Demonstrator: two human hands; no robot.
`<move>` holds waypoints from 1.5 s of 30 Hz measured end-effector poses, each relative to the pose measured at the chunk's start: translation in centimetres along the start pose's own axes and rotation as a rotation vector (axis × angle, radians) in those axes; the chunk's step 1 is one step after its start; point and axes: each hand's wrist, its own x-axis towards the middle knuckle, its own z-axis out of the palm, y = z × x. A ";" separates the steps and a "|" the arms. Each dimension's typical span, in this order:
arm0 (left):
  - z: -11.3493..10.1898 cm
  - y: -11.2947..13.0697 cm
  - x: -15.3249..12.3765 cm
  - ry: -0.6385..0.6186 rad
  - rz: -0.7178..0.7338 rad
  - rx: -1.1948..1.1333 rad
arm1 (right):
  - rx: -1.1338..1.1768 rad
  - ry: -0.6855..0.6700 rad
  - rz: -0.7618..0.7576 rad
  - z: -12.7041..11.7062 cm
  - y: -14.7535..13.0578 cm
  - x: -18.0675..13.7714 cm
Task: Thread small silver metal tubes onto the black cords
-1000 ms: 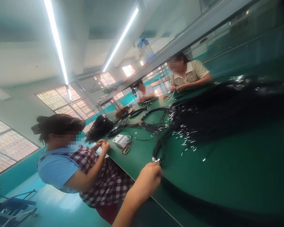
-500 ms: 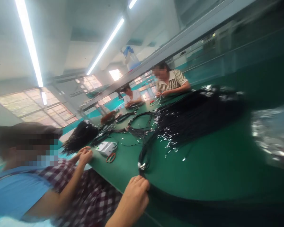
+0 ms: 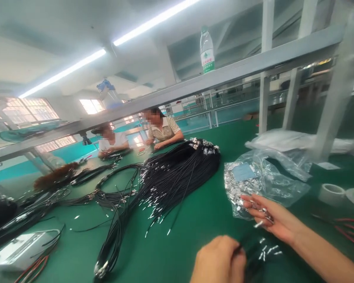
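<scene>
My left hand [image 3: 220,259] is closed at the bottom of the view. Black cords [image 3: 255,251] pass from its fingers, blurred and partly hidden by the hand. My right hand [image 3: 268,216] is turned palm up just beside it. Several small silver metal pieces [image 3: 261,210] lie in its curved fingers. Its fingertips are close to a clear plastic bag [image 3: 279,182] filled with similar pieces and a blue label. Below the right hand, loose silver pieces [image 3: 268,249] are scattered on the green table [image 3: 191,220].
A large bundle of black cords [image 3: 177,173] with silver ends lies mid-table. Left are coiled cords [image 3: 112,236] and a white box [image 3: 20,251]. Tape rolls [image 3: 332,194] and red-handled tools [image 3: 352,232] sit right. A shelf rail [image 3: 179,88] runs overhead. Two people [image 3: 162,127] sit across.
My view has swung right and levelled. My right hand, a blur at the edge before, now shows with silver pieces in its fingers. My left hand still grips black cords.
</scene>
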 end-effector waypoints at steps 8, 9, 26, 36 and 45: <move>2.8 -0.4 6.6 0.134 -0.096 -0.316 | -0.189 -0.183 0.049 0.9 0.3 -0.6; 3.1 -0.9 6.6 0.126 -0.094 -0.333 | -0.224 -0.212 0.040 1.1 0.4 -0.8; 3.5 -1.7 5.7 0.142 -0.068 -0.319 | -0.414 -0.221 -0.032 1.6 0.7 -1.5; 3.4 -1.7 5.6 0.138 -0.050 -0.295 | -0.671 -0.261 -0.112 2.5 1.4 -2.1; 4.1 -1.8 5.3 0.084 -0.108 -0.333 | -0.580 -0.297 -0.030 1.6 2.1 -1.7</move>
